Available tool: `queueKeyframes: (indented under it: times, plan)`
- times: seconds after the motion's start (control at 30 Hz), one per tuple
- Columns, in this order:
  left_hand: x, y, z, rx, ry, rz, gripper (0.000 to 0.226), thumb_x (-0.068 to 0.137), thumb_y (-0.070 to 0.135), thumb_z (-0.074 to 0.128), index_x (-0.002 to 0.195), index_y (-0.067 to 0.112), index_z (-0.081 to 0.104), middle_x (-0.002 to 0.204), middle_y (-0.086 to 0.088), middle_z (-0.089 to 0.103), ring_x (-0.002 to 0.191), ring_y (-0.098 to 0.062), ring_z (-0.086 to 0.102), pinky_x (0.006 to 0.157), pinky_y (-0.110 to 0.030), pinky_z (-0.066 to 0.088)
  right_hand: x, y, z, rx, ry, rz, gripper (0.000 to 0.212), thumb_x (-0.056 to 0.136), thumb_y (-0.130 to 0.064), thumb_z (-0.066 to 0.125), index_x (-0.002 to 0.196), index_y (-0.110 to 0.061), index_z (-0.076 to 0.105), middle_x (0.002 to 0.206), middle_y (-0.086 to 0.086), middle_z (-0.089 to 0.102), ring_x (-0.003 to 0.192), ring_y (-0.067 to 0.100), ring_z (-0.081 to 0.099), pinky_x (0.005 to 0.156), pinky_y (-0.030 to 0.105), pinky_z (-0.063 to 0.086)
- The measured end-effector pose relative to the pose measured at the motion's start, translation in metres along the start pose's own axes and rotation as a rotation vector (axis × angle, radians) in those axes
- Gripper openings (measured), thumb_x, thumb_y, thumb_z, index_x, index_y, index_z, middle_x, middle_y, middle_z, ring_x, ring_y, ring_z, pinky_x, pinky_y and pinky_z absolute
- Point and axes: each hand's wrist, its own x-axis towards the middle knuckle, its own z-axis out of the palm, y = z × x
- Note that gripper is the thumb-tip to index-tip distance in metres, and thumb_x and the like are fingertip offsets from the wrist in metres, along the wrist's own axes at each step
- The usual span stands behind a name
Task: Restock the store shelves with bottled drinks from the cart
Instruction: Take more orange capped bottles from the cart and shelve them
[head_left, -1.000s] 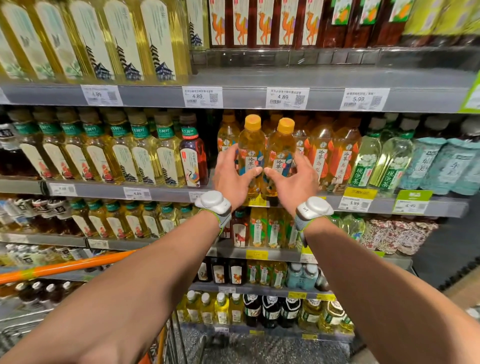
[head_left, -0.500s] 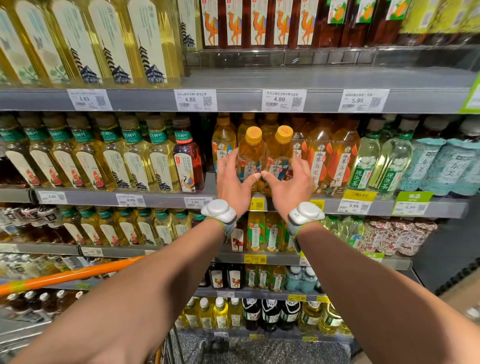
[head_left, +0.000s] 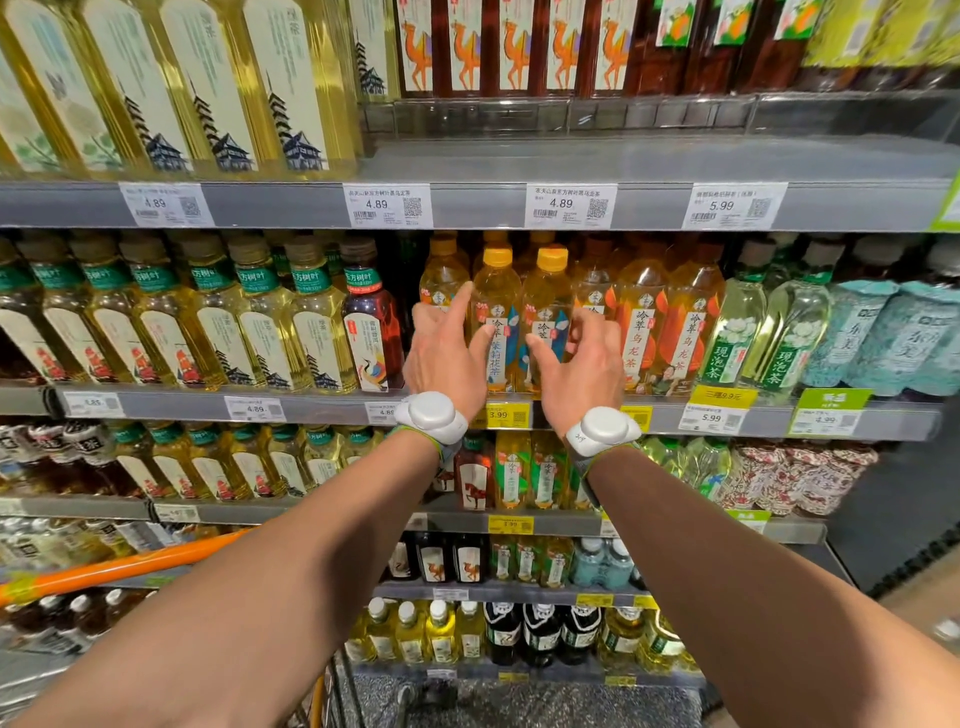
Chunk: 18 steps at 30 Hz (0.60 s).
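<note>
Two yellow-capped tea bottles stand side by side at the front of the middle shelf (head_left: 311, 409). My left hand (head_left: 441, 358) rests against the left bottle (head_left: 496, 291), its index finger straight up along the bottle's side and its thumb on the label. My right hand (head_left: 584, 374) has its thumb on the label of the right bottle (head_left: 549, 291), and its fingers are curled round that bottle's right side. Both bottles stand upright on the shelf.
Rows of similar orange tea bottles (head_left: 644, 317) stand right of the pair; a dark bottle (head_left: 371, 332) and green-capped bottles stand left. Shelves above and below are stocked. The cart's orange handle (head_left: 130, 569) and dark bottles in the cart (head_left: 78, 613) lie at lower left.
Both hands have pushed the two bottles further onto the shelf and set them down. My left hand's fingers have straightened from their grip. The view has moved closer.
</note>
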Motion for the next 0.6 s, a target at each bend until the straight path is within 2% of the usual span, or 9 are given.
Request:
queueKeyframes:
  times: [0.1, 0.13, 0.2, 0.27, 0.37, 0.43, 0.5, 0.53, 0.6]
  plan:
    - [0.004, 0.004, 0.000, -0.033, -0.052, 0.004, 0.055, 0.104, 0.033, 0.056, 0.156, 0.029, 0.036, 0.126, -0.007, 0.060, 0.106, -0.030, 0.062, 0.082, -0.044, 0.050, -0.001, -0.002, 0.000, -0.037, 0.015, 0.011, 0.047, 0.097, -0.046, 0.062, 0.136, -0.020, 0.057, 0.121, 0.001, 0.061, 0.105, 0.023, 0.062, 0.082, 0.043, 0.052]
    - [0.005, 0.005, 0.000, -0.056, -0.052, -0.001, 0.056, 0.103, 0.030, 0.057, 0.155, 0.028, 0.037, 0.123, -0.006, 0.064, 0.106, -0.029, 0.063, 0.082, -0.044, 0.049, -0.001, -0.002, 0.000, -0.039, 0.022, 0.014, 0.044, 0.098, -0.045, 0.062, 0.134, -0.020, 0.058, 0.118, -0.001, 0.062, 0.103, 0.022, 0.062, 0.080, 0.041, 0.051]
    - [0.005, 0.006, 0.002, -0.087, -0.027, 0.000, 0.058, 0.100, 0.022, 0.063, 0.152, 0.028, 0.039, 0.100, -0.002, 0.067, 0.088, -0.024, 0.062, 0.074, -0.041, 0.048, 0.001, -0.001, 0.000, -0.032, 0.034, 0.022, 0.033, 0.097, -0.039, 0.064, 0.124, -0.019, 0.059, 0.110, -0.003, 0.065, 0.098, 0.022, 0.064, 0.075, 0.037, 0.049]
    - [0.005, 0.006, 0.003, -0.119, -0.013, 0.004, 0.061, 0.096, 0.016, 0.068, 0.149, 0.028, 0.040, 0.079, 0.004, 0.061, 0.072, -0.015, 0.055, 0.065, -0.035, 0.042, 0.004, 0.000, 0.000, -0.029, 0.024, 0.024, 0.021, 0.097, -0.030, 0.065, 0.113, -0.016, 0.062, 0.107, -0.001, 0.068, 0.096, 0.025, 0.065, 0.074, 0.037, 0.049]
    - [0.005, 0.004, 0.005, -0.202, 0.014, 0.023, 0.056, 0.095, 0.015, 0.068, 0.145, 0.026, 0.046, 0.070, 0.008, 0.054, 0.068, -0.011, 0.054, 0.064, -0.030, 0.040, 0.006, 0.003, -0.001, -0.024, 0.004, 0.043, 0.014, 0.099, -0.023, 0.061, 0.107, -0.013, 0.068, 0.107, 0.004, 0.069, 0.097, 0.028, 0.065, 0.080, 0.043, 0.051]
    - [0.005, 0.001, 0.005, -0.197, 0.081, 0.017, 0.050, 0.094, 0.022, 0.070, 0.139, 0.025, 0.050, 0.078, 0.008, 0.053, 0.072, -0.012, 0.053, 0.064, -0.031, 0.041, 0.008, 0.005, -0.002, 0.009, 0.035, 0.054, 0.012, 0.099, -0.021, 0.061, 0.105, -0.013, 0.068, 0.102, 0.003, 0.070, 0.094, 0.026, 0.065, 0.079, 0.042, 0.052]
    - [0.006, -0.002, 0.004, -0.179, 0.170, -0.052, 0.053, 0.089, 0.031, 0.075, 0.133, 0.019, 0.049, 0.099, 0.004, 0.052, 0.086, -0.016, 0.053, 0.071, -0.038, 0.047, 0.009, 0.005, -0.002, 0.049, 0.065, 0.063, 0.012, 0.098, -0.024, 0.063, 0.104, -0.015, 0.066, 0.096, 0.000, 0.070, 0.091, 0.023, 0.065, 0.076, 0.038, 0.051]
    - [0.008, -0.004, 0.005, -0.185, 0.201, -0.098, 0.058, 0.085, 0.033, 0.079, 0.132, 0.014, 0.049, 0.111, -0.002, 0.051, 0.098, -0.020, 0.053, 0.080, -0.041, 0.049, 0.010, 0.004, -0.001, 0.056, 0.068, 0.064, 0.013, 0.098, -0.027, 0.064, 0.104, -0.016, 0.065, 0.094, -0.002, 0.069, 0.089, 0.022, 0.064, 0.074, 0.036, 0.051]
    - [0.014, -0.009, 0.007, -0.206, 0.189, -0.185, 0.075, 0.080, 0.035, 0.083, 0.138, 0.007, 0.044, 0.131, -0.013, 0.046, 0.121, -0.030, 0.048, 0.101, -0.044, 0.043, 0.011, 0.001, 0.003, 0.060, 0.067, 0.068, 0.016, 0.097, -0.033, 0.065, 0.103, -0.018, 0.064, 0.091, -0.004, 0.069, 0.087, 0.020, 0.064, 0.073, 0.036, 0.051]
